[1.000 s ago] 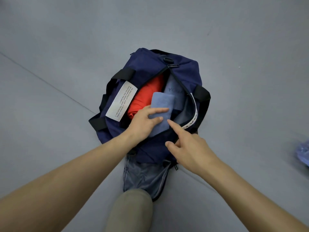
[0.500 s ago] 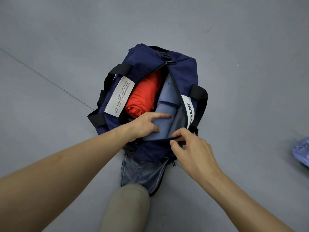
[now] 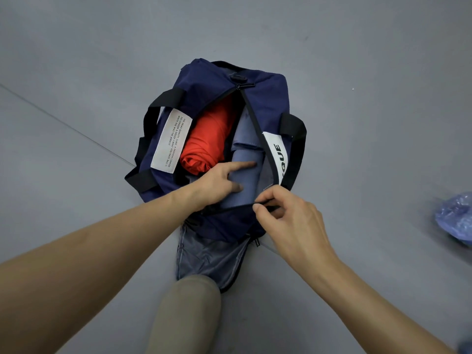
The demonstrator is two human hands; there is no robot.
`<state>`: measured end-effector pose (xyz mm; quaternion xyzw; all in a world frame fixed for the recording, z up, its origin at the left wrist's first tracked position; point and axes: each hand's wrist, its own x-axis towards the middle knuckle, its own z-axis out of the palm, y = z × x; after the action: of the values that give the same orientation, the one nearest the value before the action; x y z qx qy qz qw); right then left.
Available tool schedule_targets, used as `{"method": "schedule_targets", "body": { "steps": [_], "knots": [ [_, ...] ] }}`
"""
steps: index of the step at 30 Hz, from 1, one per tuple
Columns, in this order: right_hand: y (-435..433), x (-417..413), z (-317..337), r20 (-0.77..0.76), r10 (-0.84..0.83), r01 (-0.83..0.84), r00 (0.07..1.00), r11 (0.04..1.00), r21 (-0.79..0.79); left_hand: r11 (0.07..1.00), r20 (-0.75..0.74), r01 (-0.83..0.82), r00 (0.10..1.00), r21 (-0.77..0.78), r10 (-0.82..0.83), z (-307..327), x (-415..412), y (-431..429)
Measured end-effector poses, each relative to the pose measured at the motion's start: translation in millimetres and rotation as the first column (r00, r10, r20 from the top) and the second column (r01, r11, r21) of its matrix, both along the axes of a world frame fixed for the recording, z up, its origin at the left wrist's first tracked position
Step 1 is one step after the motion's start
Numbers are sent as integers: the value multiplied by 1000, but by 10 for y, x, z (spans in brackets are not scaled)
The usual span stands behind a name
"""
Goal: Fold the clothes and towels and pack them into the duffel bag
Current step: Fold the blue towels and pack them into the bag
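Observation:
A navy duffel bag (image 3: 204,83) with black handles lies unzipped on the grey floor. Inside, a folded red garment (image 3: 207,141) fills the left half and a rolled blue towel (image 3: 246,180) lies in the right half, with more blue cloth (image 3: 245,131) beyond it. My left hand (image 3: 217,182) reaches into the opening and presses on the rolled towel with straight fingers. My right hand (image 3: 288,213) pinches the near right edge of the bag's zip opening and holds it apart.
A grey lining pocket (image 3: 212,254) hangs out of the bag's near end, just above my knee (image 3: 189,302). A crumpled blue plastic item (image 3: 456,215) lies on the floor at the right edge. A floor seam (image 3: 69,125) runs diagonally at left.
The blue towel has gone from lying on top of the opening to sitting down inside the bag. My right hand moved from pointing to pinching the bag's edge, pulling it open.

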<state>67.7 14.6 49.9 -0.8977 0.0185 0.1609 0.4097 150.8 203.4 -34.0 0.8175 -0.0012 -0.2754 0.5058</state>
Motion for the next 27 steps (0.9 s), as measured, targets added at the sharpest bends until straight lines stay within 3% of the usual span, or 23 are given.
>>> {"method": "schedule_targets", "body": {
  "steps": [3, 7, 11, 16, 18, 23, 25, 27],
  "knots": [
    [-4, -11, 45, 29, -29, 28, 999, 999, 46, 998, -42, -6, 999, -61, 3, -1, 7, -41],
    [-28, -70, -70, -30, -28, 30, 999, 998, 52, 961, -7, 200, 979, 190, -202, -125, -26, -26],
    [-68, -88, -128, -54, -44, 47, 998, 997, 68, 902, 101, 198, 962, 384, -254, -124, -62, -49],
    [-42, -105, -108, -18, -62, 64, 998, 990, 130, 980, 45, 127, 990, 155, -135, -123, -30, -28],
    [-35, -122, -74, -30, -76, 80, 997, 976, 203, 983, 68, 129, 988, 129, -139, -104, 17, -50],
    [-96, -190, -110, -120, -6, 37, 993, 966, 255, 866, 116, 259, 934, 428, -337, -101, 19, -79],
    [-197, -268, -71, -158, 53, 1, 986, 947, 320, 874, 188, 163, 943, 457, -274, -13, -43, -144],
    [-407, -375, 30, -144, 94, -37, 985, 934, 355, 927, 397, -107, 917, 359, -48, 167, -160, -189]
  ]
}}
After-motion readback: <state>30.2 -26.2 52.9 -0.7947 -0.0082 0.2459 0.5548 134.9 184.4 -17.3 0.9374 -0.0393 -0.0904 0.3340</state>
